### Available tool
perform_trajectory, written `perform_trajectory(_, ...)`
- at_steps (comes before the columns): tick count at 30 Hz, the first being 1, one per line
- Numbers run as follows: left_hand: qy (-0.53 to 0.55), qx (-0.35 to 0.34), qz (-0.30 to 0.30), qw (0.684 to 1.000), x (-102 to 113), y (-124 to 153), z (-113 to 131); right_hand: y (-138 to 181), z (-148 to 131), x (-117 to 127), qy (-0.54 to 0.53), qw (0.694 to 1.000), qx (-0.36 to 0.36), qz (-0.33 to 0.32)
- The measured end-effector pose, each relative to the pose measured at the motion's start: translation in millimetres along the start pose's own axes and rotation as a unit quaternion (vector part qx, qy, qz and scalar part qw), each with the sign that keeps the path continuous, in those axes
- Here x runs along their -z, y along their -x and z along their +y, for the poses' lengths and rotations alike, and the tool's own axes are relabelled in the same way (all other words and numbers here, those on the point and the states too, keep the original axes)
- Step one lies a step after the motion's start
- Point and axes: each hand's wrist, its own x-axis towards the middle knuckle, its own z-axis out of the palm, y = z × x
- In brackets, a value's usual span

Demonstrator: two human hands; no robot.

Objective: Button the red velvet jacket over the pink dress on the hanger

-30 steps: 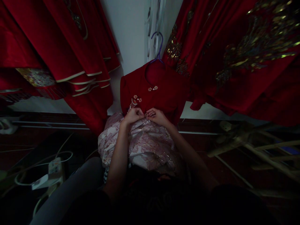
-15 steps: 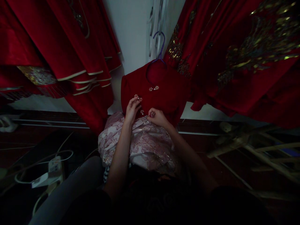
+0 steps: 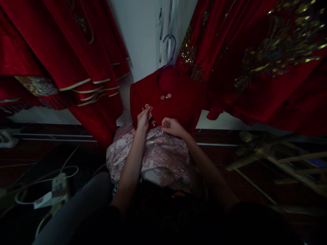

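A red garment (image 3: pixel 182 90) with a round neckline hangs on a purple hanger (image 3: pixel 171 51), its lower part lying over my lap. Pearly flower-shaped ornaments (image 3: pixel 166 97) sit below the neckline, and another flower ornament (image 3: pixel 153 123) lies lower, between my hands. My left hand (image 3: pixel 143 119) is closed in a pinch at the ornaments on the garment's left side; the fingertips hide what is between them. To its right, my right hand (image 3: pixel 173 127) is curled with thumb and forefinger together at the garment's lower edge. Whatever it pinches is too small and dark to name.
Pink floral brocade cloth (image 3: pixel 163 160) covers my lap. Red garments (image 3: pixel 84 51) hang at left, and gold-sequined red ones (image 3: pixel 276 64) at right. A power strip (image 3: pixel 59 185) with cables lies at lower left. Wooden furniture (image 3: pixel 263 151) stands on the right.
My left hand's fingers, spread before, are now drawn together in a pinch at the ornaments. My right hand stays almost in place. The view has shifted slightly.
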Motion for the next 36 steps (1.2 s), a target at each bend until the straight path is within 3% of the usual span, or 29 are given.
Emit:
perform_trajectory(7, -0.052, -0.021, 0.073, 0.996, -11, -7, -5, 0, 0, 1, -0.013, 1.000, 0.002, 0.001)
perform_trajectory(14, -0.044, 0.041, 0.027, 0.998, -8, -2, 6, 1, -1, 2, -0.016, 1.000, -0.001, 0.003)
perform_trajectory(21, -0.043, 0.041, 0.050, 0.997, -2, -3, 5, 1, -3, 1, -0.009, 1.000, 0.005, -0.003)
perform_trajectory(27, -0.095, 0.063, -0.029, 0.993, -13, 2, 9, 4, -8, 17, 0.002, 0.999, -0.002, -0.054)
perform_trajectory(29, -0.160, 0.006, -0.068, 0.985, -27, 3, 13, 6, -11, 27, 0.011, 0.996, -0.007, -0.086)
perform_trajectory(32, -0.272, -0.171, -0.156, 0.934, -54, 0, 22, 10, -13, 39, 0.008, 0.994, -0.010, -0.109)
perform_trajectory(36, -0.457, -0.306, -0.234, 0.802, -82, -9, 39, 15, -16, 52, -0.008, 0.994, -0.021, -0.110)
